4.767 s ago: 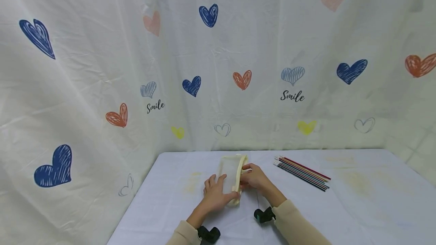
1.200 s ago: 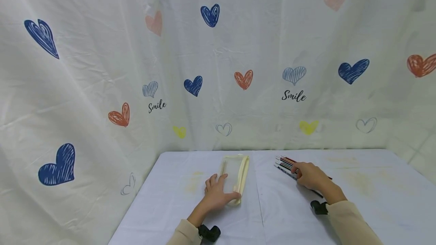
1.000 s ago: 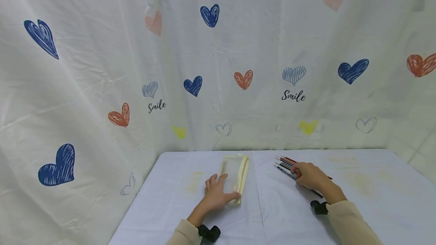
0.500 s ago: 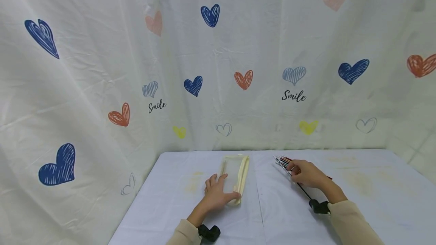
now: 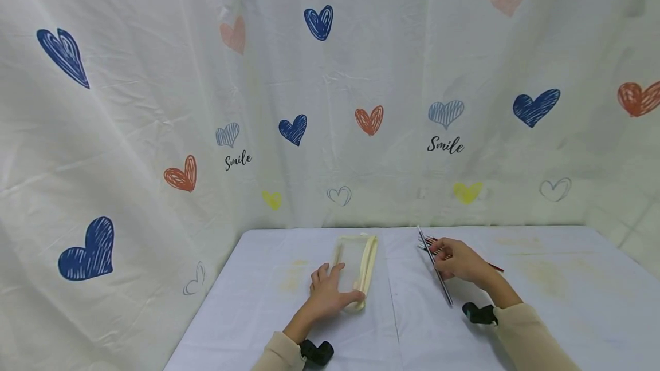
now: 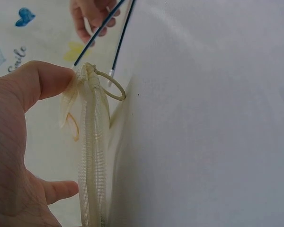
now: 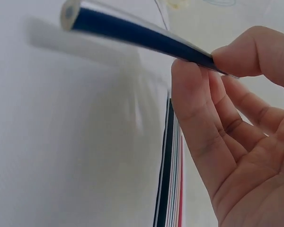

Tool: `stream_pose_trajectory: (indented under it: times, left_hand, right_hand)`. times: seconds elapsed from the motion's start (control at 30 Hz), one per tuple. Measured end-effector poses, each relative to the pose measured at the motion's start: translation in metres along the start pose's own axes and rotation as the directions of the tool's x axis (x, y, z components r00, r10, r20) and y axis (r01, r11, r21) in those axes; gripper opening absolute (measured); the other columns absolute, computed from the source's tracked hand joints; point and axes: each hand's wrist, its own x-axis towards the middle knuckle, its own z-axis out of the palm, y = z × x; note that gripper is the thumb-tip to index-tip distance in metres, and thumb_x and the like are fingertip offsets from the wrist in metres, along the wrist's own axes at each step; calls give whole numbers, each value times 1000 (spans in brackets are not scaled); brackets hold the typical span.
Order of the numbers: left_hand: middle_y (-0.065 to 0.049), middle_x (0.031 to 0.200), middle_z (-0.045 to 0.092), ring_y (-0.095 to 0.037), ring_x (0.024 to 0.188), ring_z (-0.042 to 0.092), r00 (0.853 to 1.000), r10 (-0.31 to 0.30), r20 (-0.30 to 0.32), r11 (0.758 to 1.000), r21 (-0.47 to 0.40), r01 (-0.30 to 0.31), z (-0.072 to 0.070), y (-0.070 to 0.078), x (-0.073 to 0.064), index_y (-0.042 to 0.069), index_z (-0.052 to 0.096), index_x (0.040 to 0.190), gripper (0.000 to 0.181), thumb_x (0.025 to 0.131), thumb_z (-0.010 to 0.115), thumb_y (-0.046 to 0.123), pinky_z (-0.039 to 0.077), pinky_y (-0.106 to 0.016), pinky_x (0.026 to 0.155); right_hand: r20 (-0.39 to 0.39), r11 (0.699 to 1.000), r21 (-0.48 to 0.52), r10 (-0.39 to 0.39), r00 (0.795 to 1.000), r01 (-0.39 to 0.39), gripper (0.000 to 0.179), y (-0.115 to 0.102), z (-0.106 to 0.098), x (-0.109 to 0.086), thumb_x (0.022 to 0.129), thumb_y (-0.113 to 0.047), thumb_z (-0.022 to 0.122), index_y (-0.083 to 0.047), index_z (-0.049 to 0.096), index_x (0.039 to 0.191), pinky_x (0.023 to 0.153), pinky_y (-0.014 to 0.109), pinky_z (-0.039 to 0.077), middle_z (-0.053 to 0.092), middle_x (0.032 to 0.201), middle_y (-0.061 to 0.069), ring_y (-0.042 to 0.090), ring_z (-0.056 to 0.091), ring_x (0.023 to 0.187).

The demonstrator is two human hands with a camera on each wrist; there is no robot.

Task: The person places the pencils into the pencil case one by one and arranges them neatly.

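My left hand (image 5: 329,293) rests with spread fingers on a cream, see-through mesh zip pouch (image 5: 353,259) that lies on the table. In the left wrist view, its thumb (image 6: 49,79) touches the pouch's end, beside a small cord loop (image 6: 117,91). A dark blue pencil (image 7: 128,29) is pinched between the thumb and fingertips of my right hand (image 5: 461,262). That pencil slants above the table, clear of the other pencils. The rest of the pencils (image 7: 168,165) lie side by side just beyond the right hand, which partly covers them in the head view.
A white cloth (image 5: 289,325) covers the table, with faint yellowish stains. Behind the far edge hangs a white curtain (image 5: 392,188) printed with hearts and "Smile". Black wrist cameras (image 5: 317,354) sit at both cuffs.
The right hand has gone from the pouch to the pencils, pinched one and raised it, turning it steeper, away from the others. The left hand has stayed on the pouch.
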Motion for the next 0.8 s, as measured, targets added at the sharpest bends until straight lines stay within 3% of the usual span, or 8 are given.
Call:
stream_pose_trajectory:
  times: [0.47, 0.8]
  left_hand:
    - [-30, 161, 21, -47, 147, 17, 1000, 3, -2, 1000, 8, -3, 0, -1, 1, 11, 44, 153, 92, 79, 79, 53, 22, -73, 111]
    - [-30, 161, 22, -47, 147, 17, 1000, -3, -2, 1000, 1, 3, 0, 0, 0, 12, 44, 153, 92, 79, 79, 53, 23, -72, 111]
  right_hand:
    - [11, 983, 182, 20, 1000, -21, 48, -4, 6, 2, 92, 0, 64, 11, 45, 134, 79, 41, 61, 61, 103, 16, 23, 66, 85]
    - [15, 972, 235, 29, 999, -31, 48, -6, 13, 4, 92, 2, 65, 13, 45, 134, 79, 40, 62, 62, 102, 14, 21, 65, 85]
